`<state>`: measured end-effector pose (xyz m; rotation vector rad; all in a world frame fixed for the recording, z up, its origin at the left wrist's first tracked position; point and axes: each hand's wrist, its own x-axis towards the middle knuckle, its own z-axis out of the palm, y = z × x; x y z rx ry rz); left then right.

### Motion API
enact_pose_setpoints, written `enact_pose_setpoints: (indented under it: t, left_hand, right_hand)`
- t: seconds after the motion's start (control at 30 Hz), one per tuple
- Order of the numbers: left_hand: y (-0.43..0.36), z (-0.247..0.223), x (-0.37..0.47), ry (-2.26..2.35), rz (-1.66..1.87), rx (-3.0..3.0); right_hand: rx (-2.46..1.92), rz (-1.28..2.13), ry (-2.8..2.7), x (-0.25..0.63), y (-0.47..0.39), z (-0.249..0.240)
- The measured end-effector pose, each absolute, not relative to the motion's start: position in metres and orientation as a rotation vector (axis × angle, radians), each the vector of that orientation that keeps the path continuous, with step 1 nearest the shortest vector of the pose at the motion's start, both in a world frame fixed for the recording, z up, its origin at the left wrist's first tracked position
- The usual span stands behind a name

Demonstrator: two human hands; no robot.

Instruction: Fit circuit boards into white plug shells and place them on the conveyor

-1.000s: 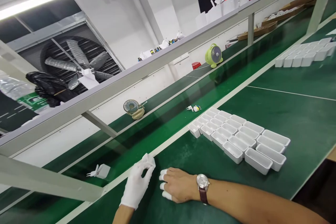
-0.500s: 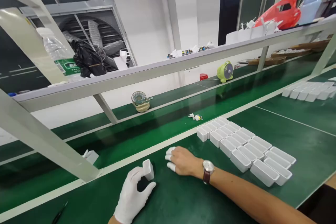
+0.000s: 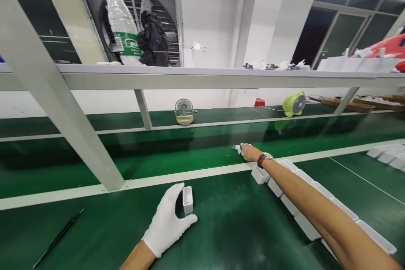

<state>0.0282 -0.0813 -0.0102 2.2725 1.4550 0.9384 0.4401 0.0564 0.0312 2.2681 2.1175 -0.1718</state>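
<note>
Black, pen-like tool (image 3: 59,238) lies slantwise on the green near bench (image 3: 221,232), well apart from your hands.

Next, your gloved left hand (image 3: 167,222): thumb and fingers spread in a wide C, gripping nothing. It was pinching the small white box (image 3: 187,200) a second ago; now the box stands on the bench within that curve, open top up. Can't tell if a fingertip still brushes its side.

Right of that, the bigger change. Your right hand (image 3: 250,153) has left the near bench and reached across the pale strip (image 3: 202,173) to the green belt (image 3: 177,158). Fingers bent down at the white plug piece (image 3: 237,149), pins pointing left; finger covers show white. Can't tell whether they have closed on it. My reading: your hands now serve separate things, so the box has to stand unaided.

Beyond, white boxes (image 3: 259,174) in rows, partly hidden by your forearm, which wears a watch with a dark red strap (image 3: 260,160).

Writing, same direction: the clear bottle (image 3: 122,14) on the shelf (image 3: 196,81) carries a green label (image 3: 130,44) with pale characters and a barcode, too small to read. No brand readable on the beige fan (image 3: 184,114) or the lime fan (image 3: 293,104). Watch dial: unreadable.
</note>
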Motion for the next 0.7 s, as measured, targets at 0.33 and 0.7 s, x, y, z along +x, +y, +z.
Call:
enact_pose_setpoints:
  t: [0.33,0.7]
  left_hand:
    - [-0.086,-0.013,0.027,1.489,0.834,2.075]
    - [-0.088,-0.012,0.032,1.471,0.885,2.122]
  right_hand:
    - [2.034,-0.510,2.534,0.402,0.048,0.039]
    - [1.725,-0.684,2.937,0.313,-0.095,0.023]
